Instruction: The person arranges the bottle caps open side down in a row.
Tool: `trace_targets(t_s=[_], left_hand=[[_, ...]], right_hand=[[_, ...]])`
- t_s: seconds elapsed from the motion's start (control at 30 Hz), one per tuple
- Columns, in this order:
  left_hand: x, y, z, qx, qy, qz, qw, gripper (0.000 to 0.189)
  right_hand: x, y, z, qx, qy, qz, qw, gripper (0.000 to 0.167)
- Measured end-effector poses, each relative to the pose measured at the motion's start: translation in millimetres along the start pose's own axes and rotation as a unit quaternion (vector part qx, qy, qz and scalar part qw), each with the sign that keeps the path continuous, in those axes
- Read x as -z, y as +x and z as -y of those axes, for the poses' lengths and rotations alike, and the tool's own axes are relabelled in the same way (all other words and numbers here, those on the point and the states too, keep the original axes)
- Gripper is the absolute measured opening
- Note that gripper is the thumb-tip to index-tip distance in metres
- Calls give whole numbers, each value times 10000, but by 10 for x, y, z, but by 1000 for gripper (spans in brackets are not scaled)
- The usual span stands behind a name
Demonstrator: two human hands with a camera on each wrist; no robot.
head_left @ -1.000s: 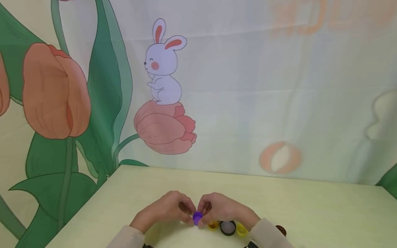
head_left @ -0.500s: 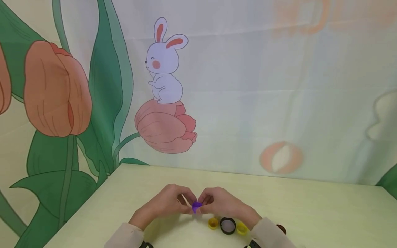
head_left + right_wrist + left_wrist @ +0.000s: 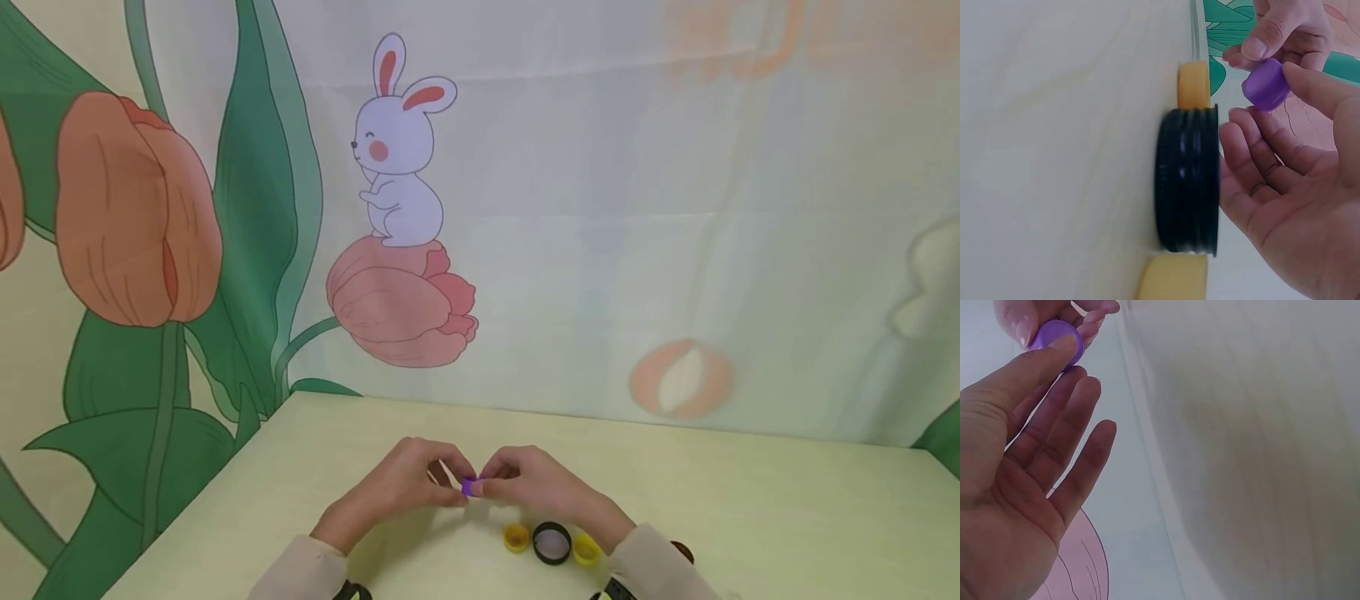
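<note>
A small purple bottle cap (image 3: 468, 488) is held up over the table between both hands. My left hand (image 3: 405, 479) pinches it from the left; in the left wrist view the thumb lies across the cap's flat top (image 3: 1050, 334), the lower fingers spread loosely. From the other side my right hand (image 3: 543, 482) grips it too, thumb at its edge (image 3: 1266, 87) in the right wrist view. Nearest below the right hand, an orange-yellow cap (image 3: 516, 538), a wider black lid (image 3: 552, 543) and a yellow cap (image 3: 587, 549) lie in a row, hollow side up.
A brown cap (image 3: 682, 552) lies right of the row, partly hidden by the right sleeve (image 3: 654, 567). The pale table (image 3: 810, 517) ends at the back against a cloth (image 3: 555, 250) printed with tulips and a rabbit.
Both hands have lifted the purple cap up and away from the row and turned it, so its hollow side, seen earlier, now gives way to its side. The other caps stay put.
</note>
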State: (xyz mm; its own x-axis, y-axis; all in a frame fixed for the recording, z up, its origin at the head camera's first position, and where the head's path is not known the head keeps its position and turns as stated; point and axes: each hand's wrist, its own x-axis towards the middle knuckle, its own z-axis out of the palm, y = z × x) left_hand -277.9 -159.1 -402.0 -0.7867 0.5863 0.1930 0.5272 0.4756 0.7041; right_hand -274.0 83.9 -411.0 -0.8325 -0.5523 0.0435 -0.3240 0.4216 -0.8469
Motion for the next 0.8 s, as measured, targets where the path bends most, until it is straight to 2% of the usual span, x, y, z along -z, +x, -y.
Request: trace_targets(t_s=[0.5,0.8], left_hand=[[-4,2,-18,143,124,-197,9996,12],[5,8,-4,235,171,-313,9991,11]], right_hand=[[40,-5,15,-22,212,-51,9998,28],[65,4,9,350,-143,-289,9989,19]])
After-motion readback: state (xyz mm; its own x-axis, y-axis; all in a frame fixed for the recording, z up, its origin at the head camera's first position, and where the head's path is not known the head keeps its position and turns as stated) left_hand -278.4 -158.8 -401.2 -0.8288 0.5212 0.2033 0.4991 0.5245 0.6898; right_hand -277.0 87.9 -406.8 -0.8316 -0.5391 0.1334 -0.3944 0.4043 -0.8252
